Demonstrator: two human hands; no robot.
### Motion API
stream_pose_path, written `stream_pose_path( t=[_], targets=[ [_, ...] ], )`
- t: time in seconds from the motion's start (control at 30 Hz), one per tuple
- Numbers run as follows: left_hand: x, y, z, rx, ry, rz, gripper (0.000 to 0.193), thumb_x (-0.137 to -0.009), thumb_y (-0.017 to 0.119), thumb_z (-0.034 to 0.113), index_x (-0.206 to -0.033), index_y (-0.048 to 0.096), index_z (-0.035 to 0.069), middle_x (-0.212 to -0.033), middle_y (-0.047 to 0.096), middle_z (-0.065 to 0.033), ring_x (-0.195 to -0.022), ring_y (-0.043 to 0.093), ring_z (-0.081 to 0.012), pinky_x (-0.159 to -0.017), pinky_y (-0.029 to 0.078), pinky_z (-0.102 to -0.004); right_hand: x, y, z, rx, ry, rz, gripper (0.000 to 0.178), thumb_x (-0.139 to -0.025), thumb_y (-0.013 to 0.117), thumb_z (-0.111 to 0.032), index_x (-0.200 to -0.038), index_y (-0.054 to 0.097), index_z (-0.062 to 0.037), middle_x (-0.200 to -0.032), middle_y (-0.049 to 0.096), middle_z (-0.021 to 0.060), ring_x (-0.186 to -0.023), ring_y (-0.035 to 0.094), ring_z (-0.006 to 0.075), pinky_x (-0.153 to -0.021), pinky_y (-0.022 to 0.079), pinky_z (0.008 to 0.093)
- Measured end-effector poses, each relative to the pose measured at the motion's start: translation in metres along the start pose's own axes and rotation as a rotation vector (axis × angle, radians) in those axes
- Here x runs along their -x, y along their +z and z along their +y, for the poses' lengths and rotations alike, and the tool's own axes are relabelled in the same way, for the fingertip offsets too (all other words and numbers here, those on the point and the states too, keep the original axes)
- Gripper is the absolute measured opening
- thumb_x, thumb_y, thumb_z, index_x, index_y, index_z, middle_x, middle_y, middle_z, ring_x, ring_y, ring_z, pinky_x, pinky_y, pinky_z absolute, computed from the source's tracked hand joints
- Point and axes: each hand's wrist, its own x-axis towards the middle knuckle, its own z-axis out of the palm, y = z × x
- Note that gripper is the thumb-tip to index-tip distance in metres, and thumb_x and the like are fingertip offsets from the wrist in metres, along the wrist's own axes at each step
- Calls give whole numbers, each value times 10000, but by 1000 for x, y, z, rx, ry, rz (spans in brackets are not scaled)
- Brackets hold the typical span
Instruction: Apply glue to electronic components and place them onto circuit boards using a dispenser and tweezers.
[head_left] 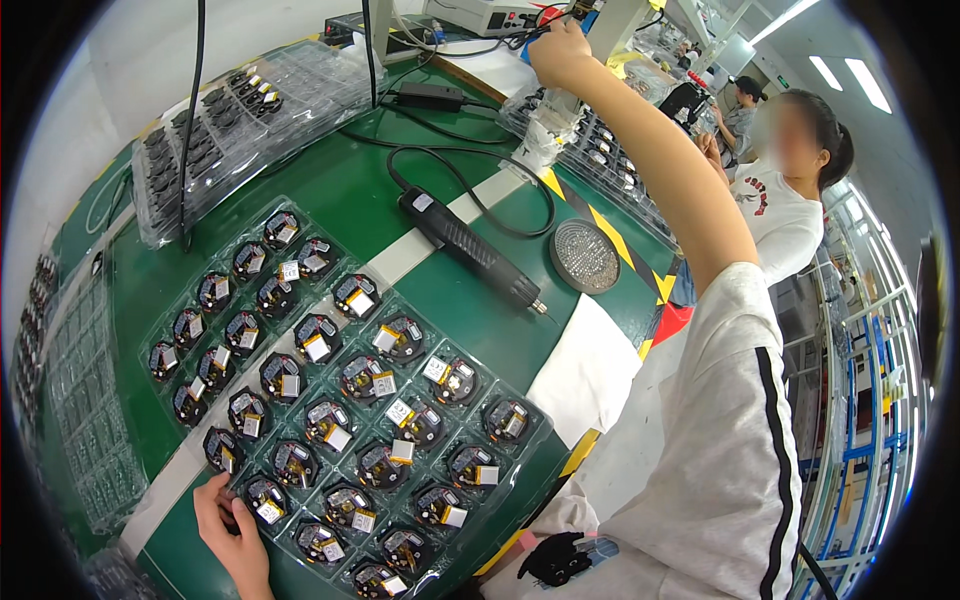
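My left hand (232,532) is at the lower left edge of a clear plastic tray (541,428), its fingers loosely bent and apart, touching the rim. In the tray's pockets sit several round black circuit assemblies (325,422), each with a small silver battery pouch and yellow tape. My right arm reaches far up and away. At its end my right hand (560,52) is closed beside a post and some cables; what its fingers hold is hidden. A black electric screwdriver (470,248) lies on the green bench beyond the tray.
A round dish of small screws (585,257) stands right of the screwdriver, with a white cloth (590,370) nearer. Stacked clear trays (250,135) of black parts fill the back left. Black cables (440,150) cross the bench. A co-worker (790,200) sits at the right.
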Motion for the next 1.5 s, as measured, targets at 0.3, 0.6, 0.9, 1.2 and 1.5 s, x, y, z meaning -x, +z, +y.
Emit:
stream_pose_path(
  t=[0.3, 0.6, 0.9, 1.2, 1.5],
  targets=[
    [0, 0, -2, -5, 12, 7, 285, -793, 511, -4, -1072, 571, 2, -817, 471, -60, -652, 415, -137, -560, 304, -273, -17, 15, -3, 30, 61, 222, 249, -748, 677, -149, -993, 723, -135, -1087, 672, 79, -1163, 508, 256, -948, 388, 392],
    [-1, 3, -3, 18, 39, 10, 269, -810, 519, 15, -1073, 571, -2, -821, 473, -56, -655, 416, -136, -557, 304, -273, -15, 13, 7, 0, 102, 183, 234, -789, 623, -156, -987, 723, -81, -1109, 673, 89, -1153, 525, 256, -906, 398, 372],
    [-2, 3, -2, 4, 52, 17, 259, -817, 527, 20, -1071, 573, 0, -818, 474, -55, -648, 411, -130, -552, 298, -266, -1, 5, -10, -71, 52, 8, 286, -794, 631, -157, -1068, 702, -115, -1160, 651, 83, -1138, 546, 265, -906, 396, 376],
    [0, 2, -1, 7, 37, 22, 262, -813, 524, 15, -1070, 573, -1, -816, 473, -55, -648, 411, -130, -555, 303, -264, -7, 12, -6, -167, -10, 47, 266, -752, 649, -93, -1009, 717, -88, -1091, 679, 111, -1062, 618, 271, -877, 402, 385],
    [1, 1, 0, -8, 34, 15, 268, -813, 517, 19, -1074, 574, 1, -807, 472, -51, -647, 407, -128, -559, 305, -266, 3, -3, -7, -156, -32, -114, 350, -715, 645, -91, -1061, 699, -81, -1084, 677, 123, -1016, 644, 286, -869, 409, 403]
  ],
)
